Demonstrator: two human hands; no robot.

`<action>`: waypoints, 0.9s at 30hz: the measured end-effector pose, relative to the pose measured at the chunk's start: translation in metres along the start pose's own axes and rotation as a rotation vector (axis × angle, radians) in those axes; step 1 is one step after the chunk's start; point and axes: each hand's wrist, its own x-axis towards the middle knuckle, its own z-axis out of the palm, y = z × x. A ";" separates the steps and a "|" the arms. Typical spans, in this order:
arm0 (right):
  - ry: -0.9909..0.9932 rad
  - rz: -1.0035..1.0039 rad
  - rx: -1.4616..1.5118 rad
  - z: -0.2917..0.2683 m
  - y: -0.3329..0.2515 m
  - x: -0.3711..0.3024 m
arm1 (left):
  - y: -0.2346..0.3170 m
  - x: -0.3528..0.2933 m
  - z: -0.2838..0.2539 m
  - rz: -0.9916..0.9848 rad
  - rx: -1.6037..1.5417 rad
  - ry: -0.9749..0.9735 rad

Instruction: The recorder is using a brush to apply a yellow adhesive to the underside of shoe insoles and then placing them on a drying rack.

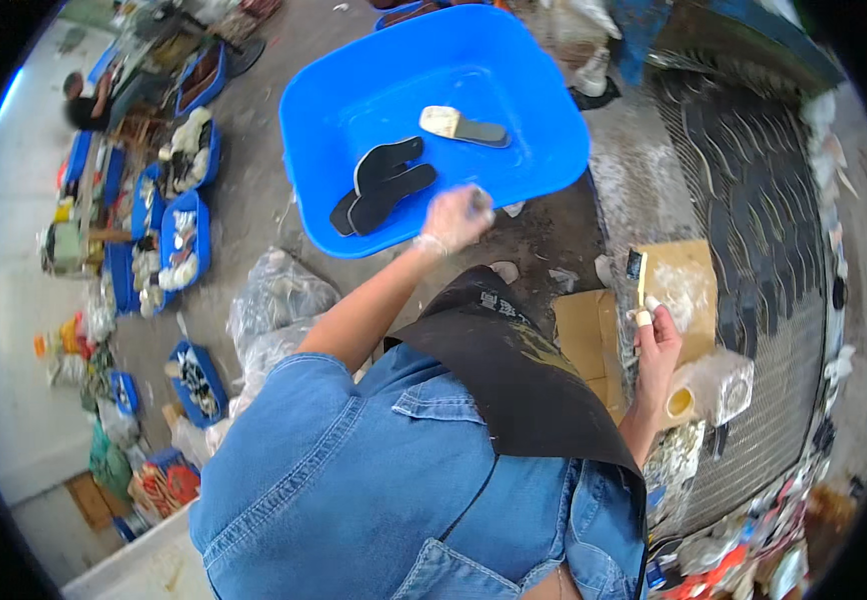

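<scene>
My left hand (459, 218) is over the near rim of a large blue tub (319, 90). Its fingers are curled, and whatever they may hold is hidden. Inside the tub several black shoe soles (391, 200) lie overlapped, and apart from them is a grey sole with a cream-coloured end (469, 127). My right hand (658, 342), with white wrapping on its fingertips, grips a brush (641, 285) with a thin yellow handle and a dark head. The brush is over a brown cardboard sheet (696, 262) smeared with white.
On my right, a mesh conveyor belt (784, 370) carries rows of dark soles (724, 150). A plastic-covered container (729, 385) with a round yellow opening stands beside the cardboard. Clear plastic bags (276, 300) lie at left; beyond are filled blue tubs (186, 235) and a person (89, 103).
</scene>
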 end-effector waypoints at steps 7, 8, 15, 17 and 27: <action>-0.041 0.040 -0.041 0.065 -0.019 0.061 | -0.143 0.126 -0.046 -0.174 0.568 0.230; -0.017 0.048 -0.058 0.065 -0.017 0.062 | -0.131 0.150 -0.027 -0.105 0.570 0.139; 0.146 0.270 -0.111 0.080 -0.012 0.058 | -0.164 0.261 0.093 0.236 0.790 0.038; 0.226 0.251 -0.155 0.079 -0.009 0.061 | -0.189 0.280 0.095 0.114 0.952 -0.166; 0.635 0.087 0.076 0.063 -0.052 0.088 | 0.116 0.253 -0.024 0.333 -0.870 -0.425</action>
